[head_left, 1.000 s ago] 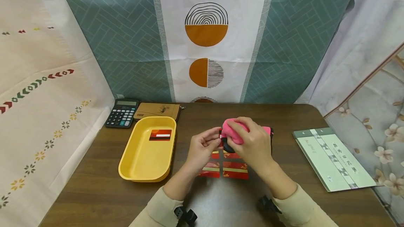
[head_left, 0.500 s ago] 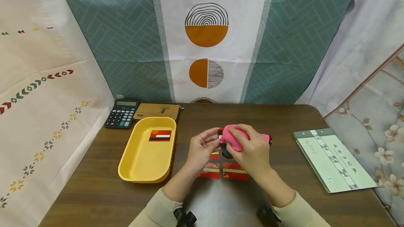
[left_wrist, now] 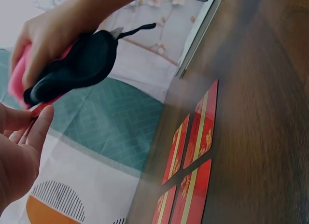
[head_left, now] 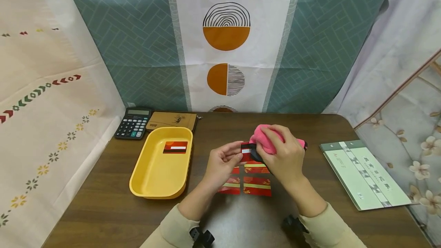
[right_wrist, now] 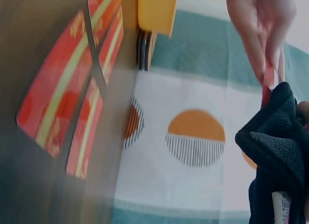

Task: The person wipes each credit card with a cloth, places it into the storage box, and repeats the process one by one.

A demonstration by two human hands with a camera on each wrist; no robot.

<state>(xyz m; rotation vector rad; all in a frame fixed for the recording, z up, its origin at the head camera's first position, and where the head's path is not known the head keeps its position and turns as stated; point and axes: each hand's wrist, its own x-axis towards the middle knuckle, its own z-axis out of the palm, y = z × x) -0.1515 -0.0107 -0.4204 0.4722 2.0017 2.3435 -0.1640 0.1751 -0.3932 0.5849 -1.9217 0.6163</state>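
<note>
My left hand (head_left: 220, 162) pinches a red card (head_left: 245, 154) by its left edge, thumb against the fingers. The card has a black stripe and a white strip, and is held up off the table. A cleaning cloth (head_left: 263, 139), pink on one side and dark on the other, is bunched in my right hand (head_left: 285, 158). Its dark side (left_wrist: 79, 64) overlaps the card's right part and hides it. In the right wrist view the cloth's dark fold (right_wrist: 277, 137) meets the card's edge. Below the hands, several red cards (head_left: 257, 186) with gold bands lie in rows.
Left of the hands stands a yellow tray (head_left: 160, 179) with another red striped card (head_left: 175, 147) inside. Behind it are a calculator (head_left: 133, 124) and a brown zipped case (head_left: 172, 121). A pale green notepad (head_left: 363, 175) lies at the table's right side.
My right hand has moved the cloth down slightly, then up and right along the card, uncovering its striped left part. My left hand keeps its pinch in nearly the same place.
</note>
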